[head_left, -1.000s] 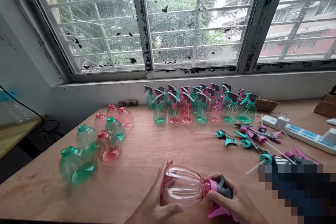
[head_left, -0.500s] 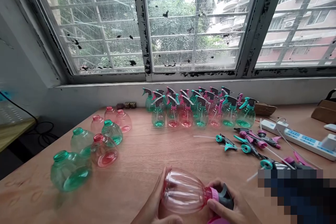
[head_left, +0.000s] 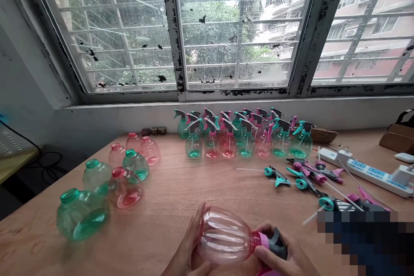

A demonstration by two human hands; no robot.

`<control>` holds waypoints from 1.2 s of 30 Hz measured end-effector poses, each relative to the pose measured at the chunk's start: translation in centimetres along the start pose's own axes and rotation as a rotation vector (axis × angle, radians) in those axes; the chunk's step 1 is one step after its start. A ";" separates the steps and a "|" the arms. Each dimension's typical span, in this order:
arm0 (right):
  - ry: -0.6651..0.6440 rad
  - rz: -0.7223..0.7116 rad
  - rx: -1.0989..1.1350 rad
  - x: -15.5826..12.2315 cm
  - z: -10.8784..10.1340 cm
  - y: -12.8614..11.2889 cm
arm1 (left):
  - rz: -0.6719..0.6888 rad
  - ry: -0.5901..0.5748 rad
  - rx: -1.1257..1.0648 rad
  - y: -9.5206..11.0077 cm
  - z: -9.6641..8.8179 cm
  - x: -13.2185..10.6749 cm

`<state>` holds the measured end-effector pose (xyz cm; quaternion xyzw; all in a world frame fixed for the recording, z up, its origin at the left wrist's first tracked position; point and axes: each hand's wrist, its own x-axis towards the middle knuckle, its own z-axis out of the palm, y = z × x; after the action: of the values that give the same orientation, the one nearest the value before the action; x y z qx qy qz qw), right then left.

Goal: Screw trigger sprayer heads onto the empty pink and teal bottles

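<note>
A clear pink bottle [head_left: 223, 236] lies on its side near the table's front edge. My left hand [head_left: 187, 250] cups its round body from the left. My right hand [head_left: 280, 258] is closed round the pink and black spray head [head_left: 273, 240] fitted on its neck. To the right, several loose spray heads [head_left: 304, 177] with long tubes lie on the wooden table [head_left: 181, 181]. Open-necked pink and green bottles [head_left: 123, 177] lie and stand at the left.
Several finished spray bottles [head_left: 242, 138] stand in rows under the window sill. A white power strip [head_left: 371, 172] lies at the right, a cardboard box [head_left: 397, 136] beyond it. A blurred dark patch [head_left: 365, 241] covers the lower right corner.
The view has shifted slightly; the bottle and both hands sit a little lower in the frame. The grip on bottle and spray head is unchanged.
</note>
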<state>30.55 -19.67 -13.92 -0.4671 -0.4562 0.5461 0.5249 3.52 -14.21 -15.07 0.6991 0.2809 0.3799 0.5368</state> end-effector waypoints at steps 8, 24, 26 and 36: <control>-0.025 -0.019 -0.029 -0.2 0.0 -0.3 | -0.087 -0.036 -0.079 1.1 0.0 -0.3; -0.028 0.031 -0.036 -0.1 -0.2 0.3 | -0.098 -0.003 0.037 1.5 -0.3 0.0; -0.025 0.047 -0.018 0.1 -0.2 0.4 | -0.065 0.015 0.069 1.2 -0.2 0.1; 0.054 0.030 -0.120 -0.1 0.2 0.2 | -0.144 0.018 -0.035 1.4 0.0 -0.3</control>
<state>30.31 -19.77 -14.06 -0.5193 -0.4667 0.5127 0.4996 3.29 -14.81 -13.80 0.6643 0.3285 0.3514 0.5721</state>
